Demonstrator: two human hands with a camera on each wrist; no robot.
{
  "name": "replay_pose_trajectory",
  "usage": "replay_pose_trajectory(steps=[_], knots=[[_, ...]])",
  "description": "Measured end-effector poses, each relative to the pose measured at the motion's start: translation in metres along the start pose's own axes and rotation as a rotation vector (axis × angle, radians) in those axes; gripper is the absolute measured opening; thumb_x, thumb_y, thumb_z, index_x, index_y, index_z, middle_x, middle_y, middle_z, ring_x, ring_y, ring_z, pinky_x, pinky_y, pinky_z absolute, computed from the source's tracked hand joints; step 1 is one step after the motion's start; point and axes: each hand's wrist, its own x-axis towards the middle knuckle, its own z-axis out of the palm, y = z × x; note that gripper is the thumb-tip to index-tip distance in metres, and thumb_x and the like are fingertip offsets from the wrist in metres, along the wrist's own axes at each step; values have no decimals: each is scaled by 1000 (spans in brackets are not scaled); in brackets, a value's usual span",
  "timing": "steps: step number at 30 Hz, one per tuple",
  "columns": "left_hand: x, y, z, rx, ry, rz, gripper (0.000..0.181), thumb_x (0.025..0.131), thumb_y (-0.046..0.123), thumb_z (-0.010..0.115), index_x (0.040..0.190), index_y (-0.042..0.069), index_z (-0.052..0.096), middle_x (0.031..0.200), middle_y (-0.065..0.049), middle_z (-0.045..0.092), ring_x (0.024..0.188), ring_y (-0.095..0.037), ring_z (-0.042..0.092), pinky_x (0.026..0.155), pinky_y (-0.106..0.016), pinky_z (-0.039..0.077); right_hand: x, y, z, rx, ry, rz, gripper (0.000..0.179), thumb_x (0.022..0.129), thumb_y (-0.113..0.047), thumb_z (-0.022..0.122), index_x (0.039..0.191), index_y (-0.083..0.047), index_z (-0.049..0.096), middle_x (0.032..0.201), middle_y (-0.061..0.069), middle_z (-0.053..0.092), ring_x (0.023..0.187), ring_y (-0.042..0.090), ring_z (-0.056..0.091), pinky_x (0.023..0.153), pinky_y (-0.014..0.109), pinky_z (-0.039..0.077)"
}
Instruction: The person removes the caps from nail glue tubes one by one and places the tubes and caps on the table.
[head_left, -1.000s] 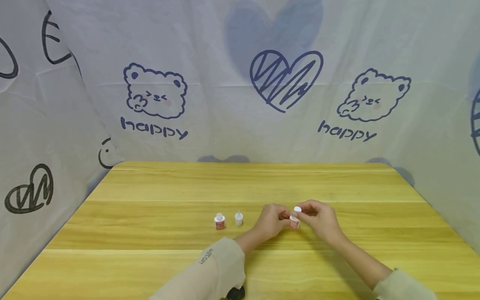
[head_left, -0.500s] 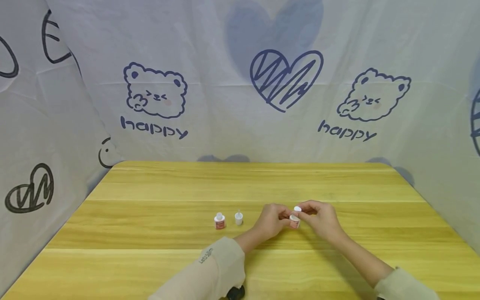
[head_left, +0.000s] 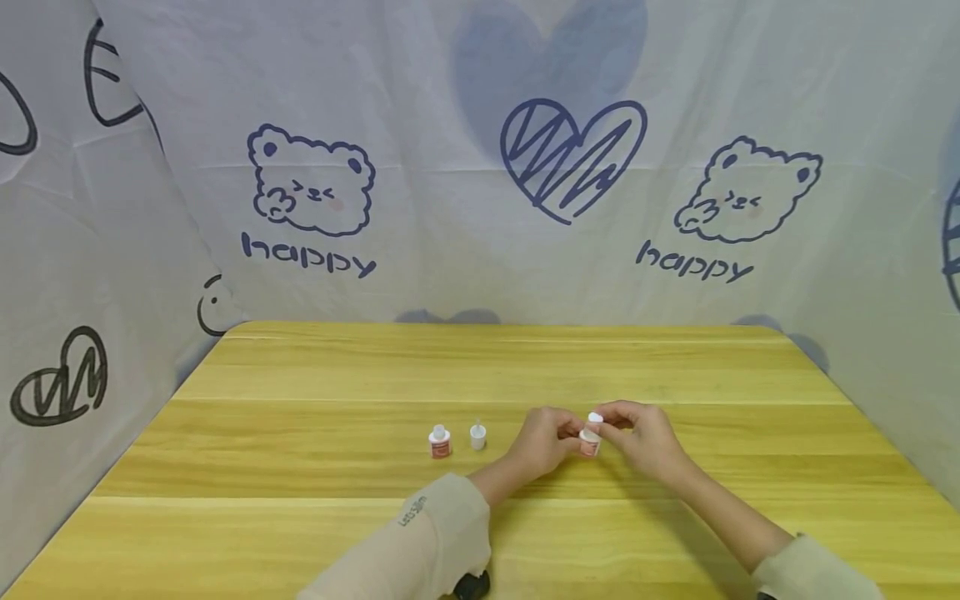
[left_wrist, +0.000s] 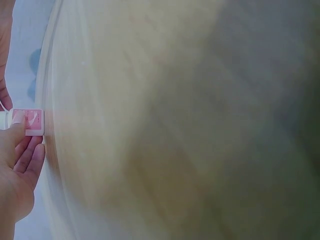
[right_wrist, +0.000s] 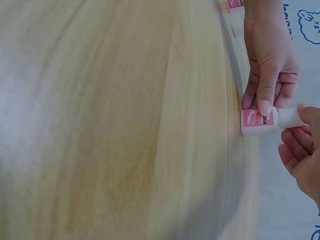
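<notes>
Just right of the table's middle, my left hand (head_left: 542,442) grips a small white bottle (head_left: 589,448) with a pink label, thumb on the label in the right wrist view. The bottle stands upright. My right hand (head_left: 645,437) pinches the bottle's white cap (right_wrist: 289,118), which sits at the neck, between thumb and fingers. In the left wrist view the same pink label (left_wrist: 34,119) shows beside the left thumb, while most of the right hand is cut off by the frame's edge.
To the left of my hands stands a second small bottle (head_left: 439,445) with a red-pink label and bare neck. Next to it a white cap (head_left: 477,437) rests with its thin applicator pointing up. A printed cloth (head_left: 450,242) hangs behind the wooden table (head_left: 360,533).
The right thumb and fingers have shifted slightly on the cap, and the right sleeve has moved a little. The left hand, its bottle and the other things stay in place.
</notes>
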Motion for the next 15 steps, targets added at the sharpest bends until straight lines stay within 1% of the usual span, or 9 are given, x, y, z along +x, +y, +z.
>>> replay_pose_trajectory(steps=[2,7,10,15], knots=[[0,0,0,-4,2,1,12,78,6,71,86,-4,72,83,-14,72,73,-15,68,60,-7,47,0,1,0,-16,-5,-24,13,85,-3,65,96,3,69,93,14,71,81,19,65,68,19,52],[0,0,0,-16,3,4,13,78,6,71,86,-4,71,83,-14,72,73,-16,69,60,-7,47,0,1,0,-50,-8,-84,13,84,-1,64,95,4,69,92,13,71,80,19,65,68,21,53],[0,-1,0,-19,0,0,14,78,6,71,87,-4,71,84,-14,72,75,-17,69,62,-8,49,1,2,-1,-55,-16,-99,13,84,1,64,96,5,68,92,14,70,80,19,65,67,21,53],[0,0,0,-23,1,-5,14,78,7,71,87,-4,71,84,-15,72,75,-18,70,63,-9,49,1,2,-1,-32,-31,-90,16,85,4,62,99,7,67,95,17,70,82,22,65,69,21,54]])
